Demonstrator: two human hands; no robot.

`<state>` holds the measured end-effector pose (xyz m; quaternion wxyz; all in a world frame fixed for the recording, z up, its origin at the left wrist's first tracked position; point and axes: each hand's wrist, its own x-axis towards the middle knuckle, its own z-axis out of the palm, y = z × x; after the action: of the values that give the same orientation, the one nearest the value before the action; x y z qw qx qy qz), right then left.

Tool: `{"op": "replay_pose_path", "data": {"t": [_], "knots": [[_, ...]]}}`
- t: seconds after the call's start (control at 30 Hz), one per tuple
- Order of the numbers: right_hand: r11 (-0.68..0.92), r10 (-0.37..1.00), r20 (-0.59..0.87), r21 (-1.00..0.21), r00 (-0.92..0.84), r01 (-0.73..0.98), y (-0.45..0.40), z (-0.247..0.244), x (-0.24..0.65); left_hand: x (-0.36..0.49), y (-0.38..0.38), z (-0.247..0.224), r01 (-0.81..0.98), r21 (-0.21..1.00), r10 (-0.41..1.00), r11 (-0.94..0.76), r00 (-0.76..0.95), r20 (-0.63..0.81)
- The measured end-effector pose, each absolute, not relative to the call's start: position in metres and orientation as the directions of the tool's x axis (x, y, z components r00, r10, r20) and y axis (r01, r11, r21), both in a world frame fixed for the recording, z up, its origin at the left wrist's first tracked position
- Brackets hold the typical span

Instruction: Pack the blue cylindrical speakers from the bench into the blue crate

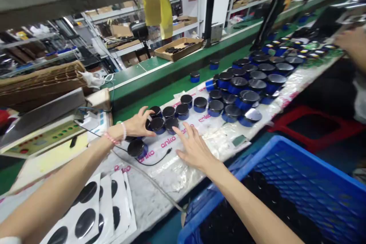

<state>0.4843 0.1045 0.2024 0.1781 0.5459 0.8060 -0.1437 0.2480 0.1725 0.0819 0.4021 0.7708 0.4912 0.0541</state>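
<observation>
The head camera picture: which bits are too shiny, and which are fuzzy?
Head view: white glare on the plastic sheet; head view: silvery reflections on some black-topped blue pieces, mostly farther right; head view: the other person's hand, at the right edge, looks blurred.

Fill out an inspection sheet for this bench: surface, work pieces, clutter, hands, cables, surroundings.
Surface: printed plastic sheet, wrinkled in places.
Work pieces: blue-and-black round pieces, small group by the hands, larger cluster farther right.
Clutter: white sheets with black discs, overlapping at lower left.
Hands: left hand and right hand open beside the small group; contact unclear.
Cables: black cable, plug end loose; gray cord reaching the bench edge.
Surroundings: blue crate alongside; shelving behind.
</observation>
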Motion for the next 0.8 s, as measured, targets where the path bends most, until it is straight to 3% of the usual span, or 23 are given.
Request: {"op": "replay_pose_path", "data": {"t": [0.07, 0.23, 0.47, 0.57, 0.63, 0.73, 0.8], "knots": [[0.403, 0.803, -0.500, 0.058, -0.323, 0.913, 0.127, 0.181, 0.458, 0.257, 0.168, 0.073, 0.706, 0.679, 0.777, -0.203, 0.538, -0.327], [0.441, 0.834, -0.446, 0.184, -0.325, 0.879, 0.155, 0.149, 0.423, 0.264, 0.160, 0.062, 0.757, 0.623, 0.846, -0.199, 0.453, -0.280], [0.629, 0.745, -0.375, 0.117, -0.552, 0.769, 0.172, 0.127, 0.421, 0.245, 0.151, 0.061, 0.801, 0.598, 0.805, -0.002, 0.356, -0.475], [0.541, 0.813, -0.286, 0.049, -0.507, 0.839, 0.166, 0.147, 0.429, 0.245, 0.147, 0.060, 0.854, 0.517, 0.766, 0.056, 0.295, -0.571], [0.412, 0.888, -0.194, -0.064, -0.416, 0.909, 0.150, 0.173, 0.443, 0.244, 0.147, 0.058, 0.869, 0.478, 0.705, 0.132, 0.256, -0.661], [0.183, 0.972, -0.098, -0.254, -0.213, 0.950, 0.106, 0.226, 0.484, 0.232, 0.147, 0.056, 0.822, 0.543, 0.676, 0.174, 0.301, -0.672], [0.046, 0.995, -0.072, -0.297, -0.071, 0.954, 0.066, 0.267, 0.522, 0.221, 0.147, 0.056, 0.798, 0.583, 0.674, 0.154, 0.346, -0.652]]}}
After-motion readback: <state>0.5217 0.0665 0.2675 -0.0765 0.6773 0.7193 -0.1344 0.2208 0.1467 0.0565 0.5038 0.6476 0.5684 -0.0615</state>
